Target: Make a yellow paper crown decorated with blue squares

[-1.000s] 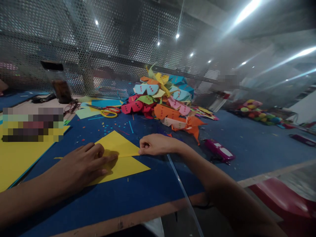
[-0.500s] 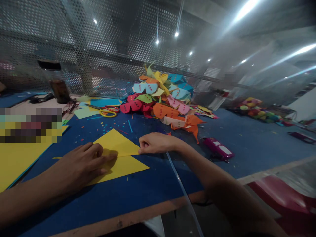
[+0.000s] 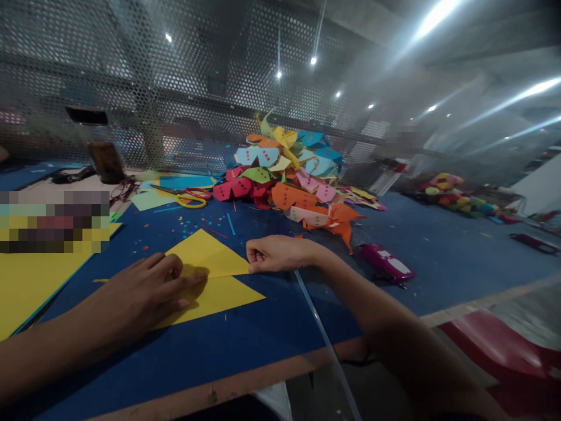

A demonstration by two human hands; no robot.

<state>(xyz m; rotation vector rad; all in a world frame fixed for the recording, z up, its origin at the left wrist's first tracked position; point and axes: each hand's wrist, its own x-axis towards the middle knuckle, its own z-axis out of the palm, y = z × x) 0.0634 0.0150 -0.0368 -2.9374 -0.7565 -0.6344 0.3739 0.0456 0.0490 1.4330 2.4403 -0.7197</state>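
A yellow folded paper (image 3: pixel 205 257) lies on the blue table cover (image 3: pixel 272 327) in front of me. My left hand (image 3: pixel 144 292) rests flat on its left part, fingers stretched along the fold. My right hand (image 3: pixel 274 253) is curled, pinching the fold's right end against the table. A clear ruler (image 3: pixel 322 336) runs from under my right wrist toward the table's near edge.
A heap of folded coloured paper pieces (image 3: pixel 291 175) sits behind the sheet. Scissors with yellow and red handles (image 3: pixel 190 197) lie at the back left, a magenta stapler-like tool (image 3: pixel 388 264) to the right, large yellow sheets (image 3: pixel 30 286) at left. Perforated metal screen behind.
Almost nothing: the view shifted slightly between the oldest frame and now; both hands stay pressed on the yellow paper.
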